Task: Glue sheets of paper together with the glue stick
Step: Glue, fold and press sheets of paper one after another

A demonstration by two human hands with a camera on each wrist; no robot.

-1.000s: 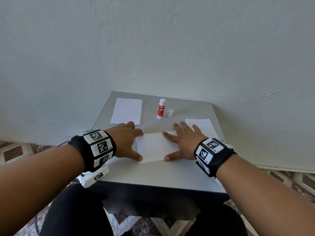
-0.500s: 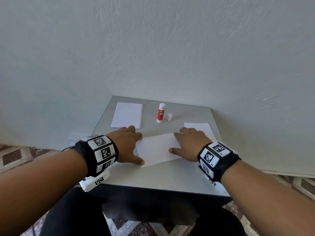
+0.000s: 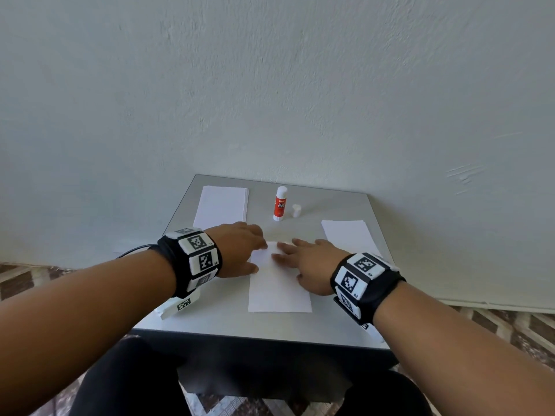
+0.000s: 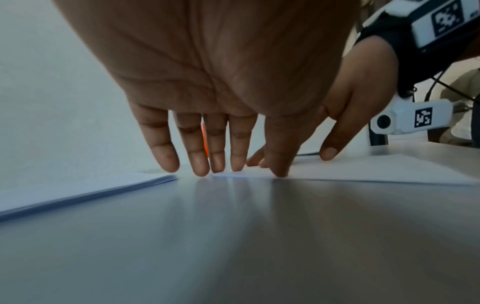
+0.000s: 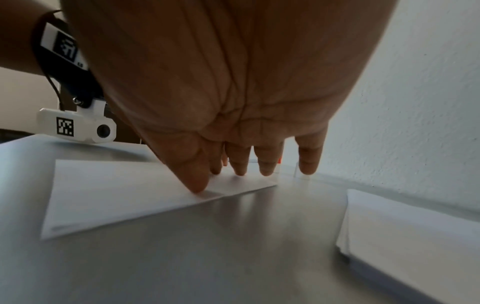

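A white sheet of paper (image 3: 279, 289) lies lengthwise toward me in the middle of the grey table (image 3: 228, 322). My left hand (image 3: 240, 250) rests with straight fingers at the sheet's far left corner, its fingertips (image 4: 198, 169) touching the paper's edge. My right hand (image 3: 306, 259) lies flat on the sheet's far right part, thumb (image 5: 197, 185) pressing near the right edge of the sheet (image 5: 124, 193). A red and white glue stick (image 3: 280, 204) stands uncapped at the back, its white cap (image 3: 296, 210) just right of it.
A stack of white paper (image 3: 222, 207) lies at the back left of the table, and shows at the left of the left wrist view (image 4: 78, 189). Another sheet (image 3: 348, 237) lies at the right, (image 5: 405, 228). A pale wall stands right behind the table.
The sheet has been turned from lying crosswise to lying lengthwise toward me. Both hands moved to its far end, closer together.
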